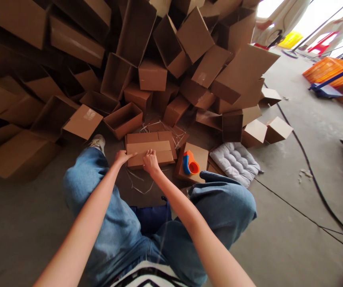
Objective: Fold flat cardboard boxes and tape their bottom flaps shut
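A flattened cardboard box lies on the floor between my bent legs, over further flat cardboard. At its left end, my left hand holds the edge, one digit stretched across the top and the others partly hidden. My right hand grips the near edge around the middle, fingers bent over the top. Just right of it, an orange and blue tape dispenser rests on another cardboard box. Loose pale strapping strips lie around the flat box.
A high heap of open cardboard boxes rises ahead and to the left. On the right are a grey tufted cushion and black cables across the floor. Farther back stand orange bundles beside a blue trolley, and people.
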Demonstrator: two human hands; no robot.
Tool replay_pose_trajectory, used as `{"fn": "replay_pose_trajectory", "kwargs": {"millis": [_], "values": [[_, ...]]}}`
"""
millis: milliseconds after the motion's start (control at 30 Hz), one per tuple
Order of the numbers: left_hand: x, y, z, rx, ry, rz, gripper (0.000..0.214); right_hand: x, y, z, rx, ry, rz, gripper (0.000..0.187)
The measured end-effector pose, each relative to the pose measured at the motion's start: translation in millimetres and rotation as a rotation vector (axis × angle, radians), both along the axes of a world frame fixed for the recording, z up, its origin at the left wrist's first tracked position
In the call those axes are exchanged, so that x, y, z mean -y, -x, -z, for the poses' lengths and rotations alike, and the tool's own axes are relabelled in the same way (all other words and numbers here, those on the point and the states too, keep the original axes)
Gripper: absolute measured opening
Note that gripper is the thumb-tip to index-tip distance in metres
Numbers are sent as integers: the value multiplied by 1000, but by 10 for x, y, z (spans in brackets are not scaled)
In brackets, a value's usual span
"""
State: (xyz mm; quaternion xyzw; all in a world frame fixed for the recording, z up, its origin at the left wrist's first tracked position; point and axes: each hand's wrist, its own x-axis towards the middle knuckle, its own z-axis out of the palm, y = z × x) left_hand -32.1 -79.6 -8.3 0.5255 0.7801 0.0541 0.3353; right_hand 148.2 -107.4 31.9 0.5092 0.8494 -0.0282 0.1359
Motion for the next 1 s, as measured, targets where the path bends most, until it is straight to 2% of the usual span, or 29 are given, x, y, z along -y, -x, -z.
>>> {"fn": "replay_pose_trajectory", "kwargs": {"millis": [133,233,367,533,633,700,767,800,900,933,1000], "values": [[-6,-11,-17,-7,2,-4,61,-41,37,-25,5,20,-6,52],[-19,-23,-33,-4,19,-18,59,-47,36,-16,-12,31,1,51],[-32,-53,-46,14,34,-47,58,24,0,76,-16,2,15,75],[-16,-121,-40,-19,9,-87,58,213,-63,212,-161,-13,140,110],[-11,-142,-34,-39,-4,-114,56,241,-137,186,-288,44,170,111],[-15,-139,-33,-39,-6,-123,55,171,-242,112,-366,125,185,97],[-20,-128,-36,-31,-2,-122,54,36,-411,19,-455,161,295,76],[-23,-123,-40,-28,1,-123,54,-44,-519,-23,-502,136,394,69],[-24,-116,-68,-17,1,-133,54,-274,-884,-87,-627,-17,677,65],[-23,-116,-80,-14,2,-133,54,-331,-998,-78,-672,5,745,64],[-19,-118,-105,-9,13,-127,53,-405,-1179,-17,-756,144,869,59]]}}
